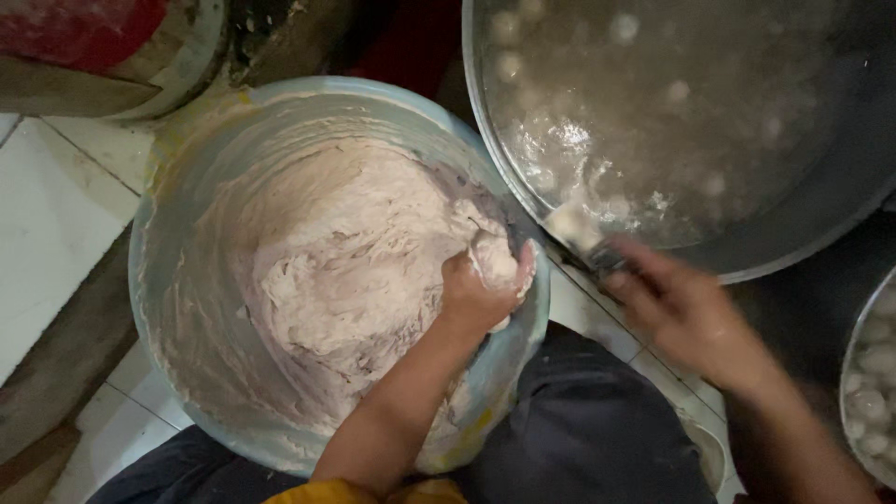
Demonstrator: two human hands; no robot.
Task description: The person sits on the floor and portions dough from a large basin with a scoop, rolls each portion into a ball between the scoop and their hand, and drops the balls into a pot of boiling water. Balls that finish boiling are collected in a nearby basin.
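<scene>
Left hand point(481, 289) in the middle of the frame, fingers shut tight around a lump of pink paste point(495, 257), above the big blue tub point(149, 280) of paste. Right hand point(677, 303) at right, blurry, clamped on a spoon point(579, 233) tipping a ball into the big metal pot point(747, 252) of hot water, upper right. Best to squeeze slowly and scoop cleanly for round balls.
</scene>
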